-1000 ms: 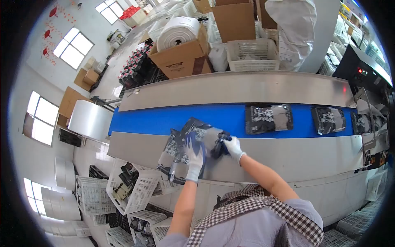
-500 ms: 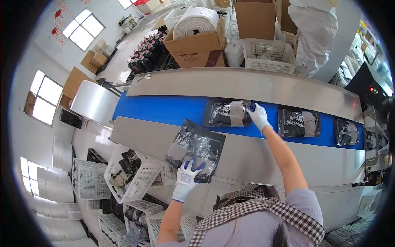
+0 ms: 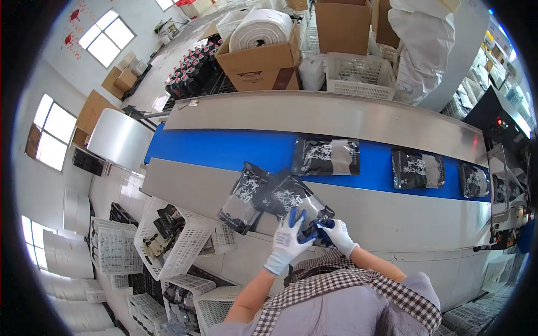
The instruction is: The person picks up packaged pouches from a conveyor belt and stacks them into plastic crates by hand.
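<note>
A black printed plastic bag [image 3: 290,197] lies tilted at the near edge of the metal ledge, slightly blurred. My left hand [image 3: 286,241], in a white glove with blue fingers, grips its near edge. At the bag's lower right corner, my right hand [image 3: 338,236] pinches it, gloved the same way. Under its left side rests a second black bag [image 3: 240,201] with a grey panel. On the blue belt [image 3: 218,147] lie more black bags: one just beyond my hands [image 3: 327,157], a second bag [image 3: 418,169] and a third bag [image 3: 474,181] further right.
A dark machine [image 3: 499,120] with a red light stands at the belt's right end. White crates [image 3: 179,246] with black packets stand on the floor at lower left. Behind the belt are a carton [image 3: 260,70] holding a white roll, a white basket [image 3: 361,78] and dark bottles [image 3: 190,70].
My right hand has left the bag on the belt and come back to the bag at my left hand. That bag has turned and shifted right. The belt bags have moved right.
</note>
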`<state>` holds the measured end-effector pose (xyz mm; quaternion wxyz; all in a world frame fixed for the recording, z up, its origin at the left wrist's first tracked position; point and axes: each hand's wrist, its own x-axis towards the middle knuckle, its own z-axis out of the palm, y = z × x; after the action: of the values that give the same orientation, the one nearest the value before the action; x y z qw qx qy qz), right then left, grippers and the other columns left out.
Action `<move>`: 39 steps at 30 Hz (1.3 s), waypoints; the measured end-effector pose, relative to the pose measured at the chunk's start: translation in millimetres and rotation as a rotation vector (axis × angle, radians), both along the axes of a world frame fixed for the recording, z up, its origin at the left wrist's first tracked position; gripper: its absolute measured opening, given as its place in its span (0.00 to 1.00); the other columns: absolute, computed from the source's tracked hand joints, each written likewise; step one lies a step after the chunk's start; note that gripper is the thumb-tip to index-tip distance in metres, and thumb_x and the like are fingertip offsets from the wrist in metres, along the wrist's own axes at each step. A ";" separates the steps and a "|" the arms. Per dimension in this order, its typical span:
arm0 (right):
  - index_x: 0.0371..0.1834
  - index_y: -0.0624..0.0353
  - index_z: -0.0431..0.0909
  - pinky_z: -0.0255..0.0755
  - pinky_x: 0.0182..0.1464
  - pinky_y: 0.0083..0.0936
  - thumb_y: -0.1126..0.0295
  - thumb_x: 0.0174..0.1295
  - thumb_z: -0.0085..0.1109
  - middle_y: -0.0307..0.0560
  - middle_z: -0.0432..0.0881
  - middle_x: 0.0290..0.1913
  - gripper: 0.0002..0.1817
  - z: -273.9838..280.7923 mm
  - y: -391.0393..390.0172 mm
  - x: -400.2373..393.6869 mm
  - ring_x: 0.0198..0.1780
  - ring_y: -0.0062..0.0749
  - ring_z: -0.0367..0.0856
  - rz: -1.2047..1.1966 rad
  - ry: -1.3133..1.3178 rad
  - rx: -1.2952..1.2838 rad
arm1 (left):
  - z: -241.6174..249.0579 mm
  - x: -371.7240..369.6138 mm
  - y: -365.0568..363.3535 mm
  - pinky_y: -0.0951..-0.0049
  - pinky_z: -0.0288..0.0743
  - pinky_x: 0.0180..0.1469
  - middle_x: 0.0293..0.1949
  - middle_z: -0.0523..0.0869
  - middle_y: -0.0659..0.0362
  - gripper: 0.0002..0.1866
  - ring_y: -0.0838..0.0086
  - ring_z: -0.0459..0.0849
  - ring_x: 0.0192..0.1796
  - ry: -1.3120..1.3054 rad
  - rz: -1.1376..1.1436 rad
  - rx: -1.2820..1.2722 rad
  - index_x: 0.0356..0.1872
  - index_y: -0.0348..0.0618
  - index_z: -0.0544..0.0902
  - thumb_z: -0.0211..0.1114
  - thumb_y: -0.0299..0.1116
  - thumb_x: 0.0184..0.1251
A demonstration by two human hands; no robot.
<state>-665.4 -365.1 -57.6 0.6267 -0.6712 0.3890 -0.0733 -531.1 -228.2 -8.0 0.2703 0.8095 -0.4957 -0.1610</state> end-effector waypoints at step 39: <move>0.38 0.62 0.82 0.71 0.51 0.44 0.54 0.52 0.63 0.61 0.83 0.41 0.21 -39.7 84.1 336.5 0.47 0.55 0.80 0.221 -0.119 -0.172 | -95.0 104.6 70.9 0.43 0.40 0.73 0.71 0.53 0.35 0.48 0.40 0.48 0.73 -0.352 0.839 0.093 0.70 0.26 0.51 0.64 0.48 0.58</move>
<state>-328.8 -281.0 -97.3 0.5930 -0.7558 0.2672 -0.0763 -426.5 -157.3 -102.9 0.1871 0.9667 -0.1554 0.0802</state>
